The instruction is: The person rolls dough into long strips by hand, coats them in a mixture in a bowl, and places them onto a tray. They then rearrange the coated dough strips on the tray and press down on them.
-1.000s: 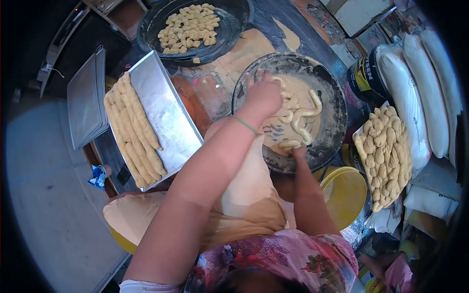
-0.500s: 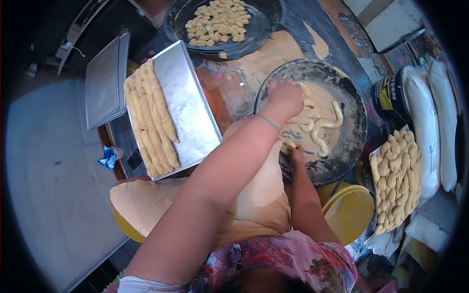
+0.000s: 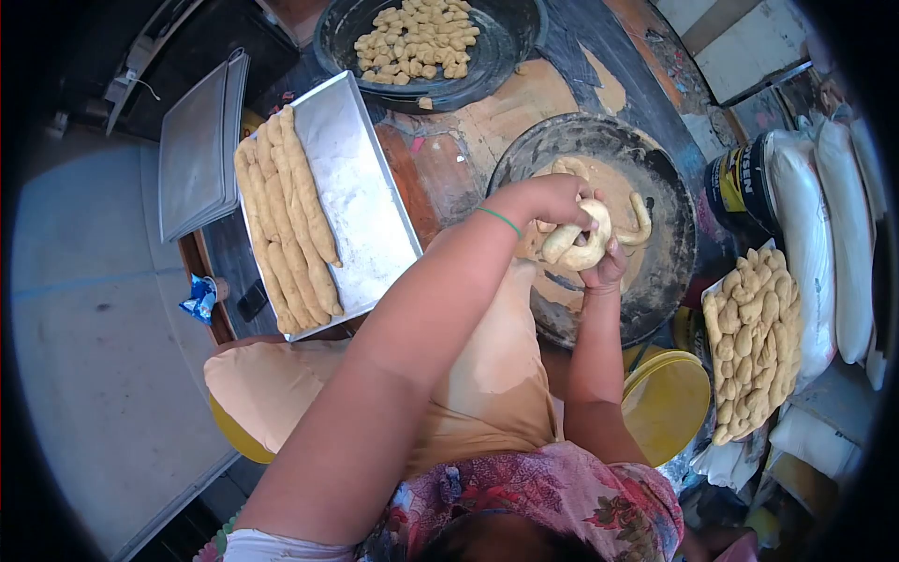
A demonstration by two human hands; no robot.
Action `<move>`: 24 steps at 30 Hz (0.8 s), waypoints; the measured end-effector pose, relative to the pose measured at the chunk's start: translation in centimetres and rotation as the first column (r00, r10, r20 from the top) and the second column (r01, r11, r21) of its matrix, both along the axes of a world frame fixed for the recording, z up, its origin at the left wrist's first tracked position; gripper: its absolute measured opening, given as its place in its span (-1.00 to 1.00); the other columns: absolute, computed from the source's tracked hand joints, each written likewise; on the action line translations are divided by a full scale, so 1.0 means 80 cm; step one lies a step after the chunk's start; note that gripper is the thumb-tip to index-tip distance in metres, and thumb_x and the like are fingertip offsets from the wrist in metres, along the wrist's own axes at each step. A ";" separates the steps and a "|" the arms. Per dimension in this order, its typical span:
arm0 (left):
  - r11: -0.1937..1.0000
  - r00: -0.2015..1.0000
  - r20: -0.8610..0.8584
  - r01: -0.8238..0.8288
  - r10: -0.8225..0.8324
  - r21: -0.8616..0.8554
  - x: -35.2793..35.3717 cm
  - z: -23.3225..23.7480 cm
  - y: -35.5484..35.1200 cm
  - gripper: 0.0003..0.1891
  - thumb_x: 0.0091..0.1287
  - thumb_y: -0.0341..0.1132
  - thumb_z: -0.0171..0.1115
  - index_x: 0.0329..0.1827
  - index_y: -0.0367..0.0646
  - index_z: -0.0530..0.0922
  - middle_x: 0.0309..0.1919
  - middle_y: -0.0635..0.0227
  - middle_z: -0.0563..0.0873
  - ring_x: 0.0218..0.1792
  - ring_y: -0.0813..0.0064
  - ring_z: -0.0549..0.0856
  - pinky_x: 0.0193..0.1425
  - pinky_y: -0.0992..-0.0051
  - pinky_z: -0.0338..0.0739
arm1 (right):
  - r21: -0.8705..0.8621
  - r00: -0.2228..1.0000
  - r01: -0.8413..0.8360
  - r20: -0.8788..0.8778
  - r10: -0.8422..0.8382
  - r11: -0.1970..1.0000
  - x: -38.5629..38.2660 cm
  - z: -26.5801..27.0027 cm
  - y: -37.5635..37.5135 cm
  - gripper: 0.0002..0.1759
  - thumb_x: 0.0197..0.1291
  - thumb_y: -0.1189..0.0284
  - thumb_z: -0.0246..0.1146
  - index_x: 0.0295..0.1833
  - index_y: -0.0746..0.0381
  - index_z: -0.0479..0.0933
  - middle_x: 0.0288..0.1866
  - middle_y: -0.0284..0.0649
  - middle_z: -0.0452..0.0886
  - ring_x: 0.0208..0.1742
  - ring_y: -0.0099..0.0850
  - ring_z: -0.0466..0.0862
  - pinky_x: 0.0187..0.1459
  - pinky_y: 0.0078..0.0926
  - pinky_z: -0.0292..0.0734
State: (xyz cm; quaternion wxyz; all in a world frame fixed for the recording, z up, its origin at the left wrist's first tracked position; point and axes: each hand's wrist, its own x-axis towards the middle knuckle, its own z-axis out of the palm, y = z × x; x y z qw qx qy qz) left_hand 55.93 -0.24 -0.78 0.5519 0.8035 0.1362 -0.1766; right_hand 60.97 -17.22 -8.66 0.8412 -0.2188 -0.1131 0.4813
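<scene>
Head view: the left hand (image 3: 559,199) reaches across from the left with its fingers bent down over a looped strand of dough (image 3: 567,253), pressed onto it, though the exact pinch is partly hidden by the knuckles. The right hand (image 3: 606,267) comes from the near side and bears the loop from below and the right, thumb against its edge, its other fingers mostly out of sight behind the dough. Held between both hands this way, probably so that one supports the soft weight while the other shapes it, the loop is above the basin (image 3: 660,272), whose tan powder (image 3: 613,178) likely keeps dough from sticking. Another strand (image 3: 641,223) lies curved in the powder, just right of the hands. To the left, a metal tray (image 3: 361,215) has long ropes (image 3: 286,225) side by side along its left part, perhaps packed close to save room. At the far side, a second basin (image 3: 506,56) holds small lumps (image 3: 417,42) in a loose heap. On the right, knobbly pieces (image 3: 754,342) sit in tight rows, near a yellow bucket (image 3: 667,407).
</scene>
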 end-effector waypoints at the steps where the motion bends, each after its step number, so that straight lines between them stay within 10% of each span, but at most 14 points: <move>1: 0.997 1.000 0.006 -0.012 0.012 -0.078 0.001 0.001 0.002 -0.47 0.08 -0.25 0.40 0.09 -0.34 0.50 -0.17 0.01 0.69 -0.07 0.23 0.67 0.02 0.34 0.50 | -0.004 0.999 0.021 0.028 -0.021 1.000 0.000 0.005 0.001 -0.05 -0.11 0.32 0.38 0.43 0.21 0.11 -0.03 -0.17 0.51 -0.26 -0.41 0.60 -0.18 -0.52 0.55; 5: 0.973 0.968 0.221 -0.155 0.116 0.170 0.002 -0.022 0.004 -0.59 0.05 -0.33 0.40 0.01 -0.16 0.58 -0.15 0.12 0.68 -0.08 0.19 0.66 -0.01 0.33 0.51 | -0.460 0.940 -0.102 0.246 0.237 0.882 0.034 -0.023 -0.031 -0.09 -0.11 0.37 0.43 0.40 0.18 0.19 -0.16 -0.31 0.56 -0.32 -0.56 0.53 -0.29 -0.66 0.45; 6: 0.961 0.967 0.240 -0.146 0.088 0.235 0.002 -0.022 0.006 -0.60 0.05 -0.31 0.40 0.00 -0.12 0.59 -0.13 0.15 0.67 -0.06 0.19 0.65 0.02 0.32 0.49 | -0.590 0.904 0.025 0.357 0.233 0.807 0.033 -0.029 -0.032 -0.38 -0.02 0.39 0.39 0.19 0.24 0.37 -0.37 -0.37 0.53 -0.52 -0.59 0.43 -0.47 -0.66 0.34; 9: 0.899 0.970 0.242 -0.126 0.023 0.420 -0.002 -0.017 0.011 -0.61 0.04 -0.26 0.40 -0.01 -0.02 0.61 -0.07 0.22 0.62 0.01 0.20 0.60 0.10 0.29 0.44 | -0.634 0.853 0.218 0.493 0.171 0.742 0.042 -0.070 -0.048 -0.39 -0.05 0.36 0.45 0.17 0.19 0.44 -0.27 -0.39 0.57 -0.33 -0.64 0.53 -0.37 -0.70 0.38; 12: 0.834 0.993 0.114 -0.080 0.021 0.546 -0.003 -0.006 0.008 -0.57 0.05 -0.18 0.40 0.03 0.01 0.60 -0.01 0.24 0.59 0.10 0.22 0.55 0.18 0.24 0.36 | -0.881 0.777 0.243 0.428 0.462 0.406 0.042 -0.111 -0.070 -0.39 -0.05 0.33 0.46 0.15 0.24 0.46 -0.15 -0.27 0.63 -0.17 -0.55 0.60 -0.25 -0.63 0.44; 14: 0.815 0.999 -0.011 -0.020 0.032 0.579 -0.002 -0.009 0.006 -0.54 0.06 -0.13 0.39 0.06 0.02 0.58 0.02 0.25 0.58 0.14 0.22 0.53 0.22 0.21 0.32 | -0.902 0.358 0.365 0.365 0.859 0.231 0.049 -0.216 -0.106 -0.43 -0.07 0.35 0.44 0.11 0.22 0.48 -0.32 -0.27 0.58 -0.40 -0.54 0.55 -0.38 -0.57 0.44; 17: 0.832 0.992 -0.124 0.060 0.010 0.551 0.000 -0.001 0.005 -0.50 0.07 -0.09 0.39 0.10 0.01 0.56 0.07 0.23 0.57 0.19 0.21 0.50 0.23 0.16 0.30 | -0.913 0.066 0.329 0.275 0.959 0.240 0.045 -0.293 -0.145 -0.40 -0.11 0.36 0.42 0.13 0.27 0.49 -0.16 -0.08 0.65 -0.19 -0.35 0.66 -0.18 -0.41 0.55; 20: 0.827 0.990 -0.137 0.065 0.015 0.559 0.003 -0.001 0.007 -0.49 0.09 -0.03 0.36 0.11 0.00 0.56 0.09 0.24 0.56 0.20 0.22 0.49 0.25 0.15 0.29 | -0.917 0.686 0.314 0.397 0.609 0.244 0.025 -0.260 -0.095 -0.37 -0.14 0.34 0.40 0.14 0.29 0.49 -0.03 0.07 0.63 0.02 -0.17 0.64 0.07 -0.27 0.50; 24: 0.827 0.990 -0.140 0.055 0.029 0.559 0.009 -0.001 0.005 -0.50 0.12 -0.02 0.33 0.10 -0.02 0.56 0.10 0.22 0.56 0.19 0.19 0.49 0.26 0.13 0.27 | -0.846 0.538 0.531 0.389 0.748 0.059 -0.006 -0.286 -0.033 -0.40 -0.11 0.34 0.37 0.11 0.33 0.50 0.05 0.11 0.58 0.10 -0.08 0.58 0.15 -0.26 0.43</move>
